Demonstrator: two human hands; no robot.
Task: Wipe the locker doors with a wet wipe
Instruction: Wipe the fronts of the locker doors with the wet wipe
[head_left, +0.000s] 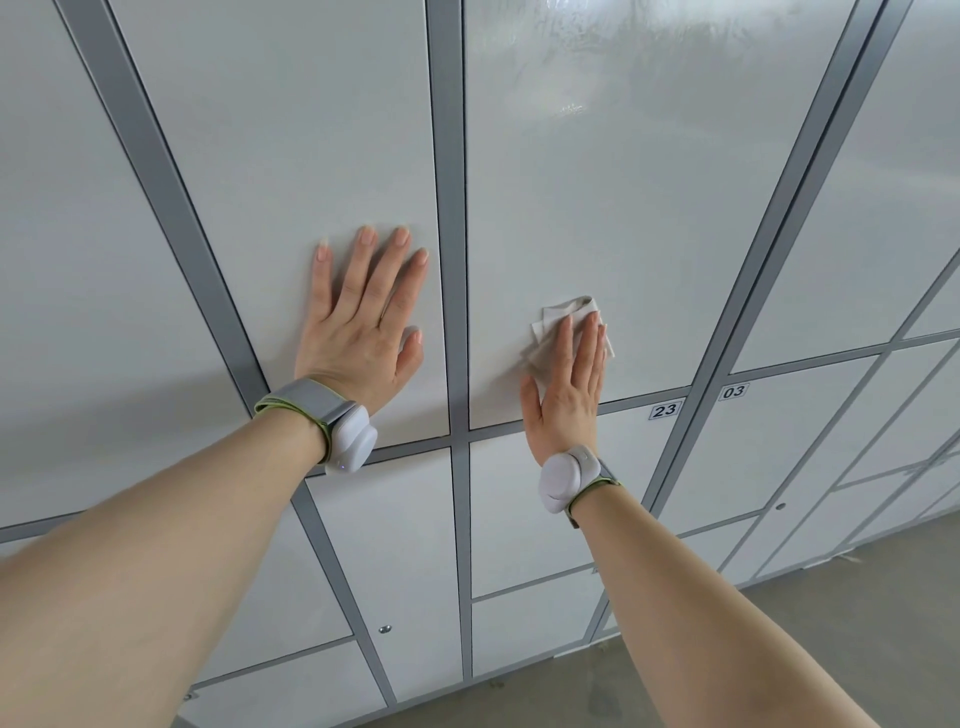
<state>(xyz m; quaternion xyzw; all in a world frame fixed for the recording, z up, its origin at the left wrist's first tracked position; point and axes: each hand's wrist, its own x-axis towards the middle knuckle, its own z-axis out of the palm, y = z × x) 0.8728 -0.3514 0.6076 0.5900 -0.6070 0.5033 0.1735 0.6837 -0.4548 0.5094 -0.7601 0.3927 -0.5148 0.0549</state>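
Tall locker door (597, 208), with a wet sheen near its top. Left hand (363, 332), fingers spread flat, braces on the neighbouring door (291, 156). Right hand (569, 395), fingers straight and together, presses the crumpled wet wipe (558, 317) low on the door. Best done with even pressure and overlapping strokes.

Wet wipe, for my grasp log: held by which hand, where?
Right hand presses the wet wipe, lower part, onto the door; left hand holds nothing.

Pale grey doors (597, 182), white wipe (558, 317)
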